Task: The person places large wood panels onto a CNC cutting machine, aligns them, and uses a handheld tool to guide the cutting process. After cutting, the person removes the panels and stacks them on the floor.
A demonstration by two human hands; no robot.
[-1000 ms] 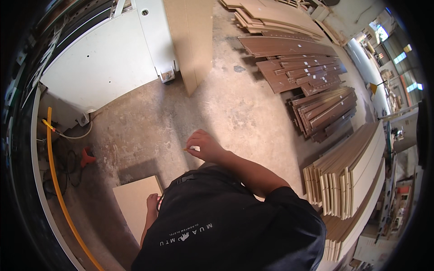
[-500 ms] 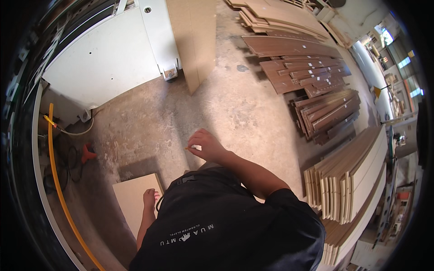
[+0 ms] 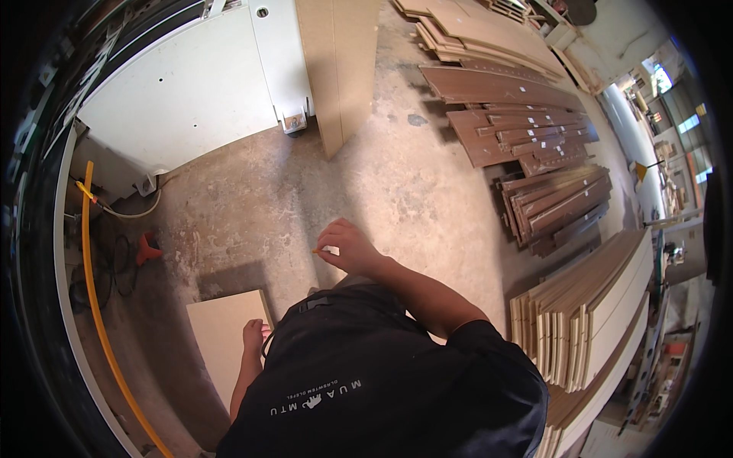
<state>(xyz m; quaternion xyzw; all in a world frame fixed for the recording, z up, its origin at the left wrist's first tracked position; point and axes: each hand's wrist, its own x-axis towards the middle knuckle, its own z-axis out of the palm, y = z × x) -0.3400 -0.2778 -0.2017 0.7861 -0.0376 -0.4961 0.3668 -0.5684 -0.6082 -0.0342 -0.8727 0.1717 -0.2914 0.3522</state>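
Observation:
My right hand [image 3: 347, 246] is raised in front of my waist, bent at the wrist. Its thumb and fingertips pinch a small orange-brown stick [image 3: 318, 250], too small to make out its kind. My left hand [image 3: 255, 333] hangs low beside my hip, its fingers loosely curled and a little apart. Under it, a pale tan board [image 3: 217, 328] shows its upper face and right edge. From this view the hand overlaps the board's right edge; whether it touches is unclear. My dark shirt hides the board's lower right part.
A white machine [image 3: 183, 91] and an upright tan panel [image 3: 336, 76] stand ahead. Stacks of brown boards [image 3: 527, 126] lie along the right, with pale planks [image 3: 573, 328] nearer me. At left are a curved yellow strip [image 3: 95, 290], cables and an orange-red object [image 3: 149, 248].
My view has shifted slightly, so the machine and boards sit a little differently in it. Both hands keep nearly the same pose, the right one still pinching the small stick.

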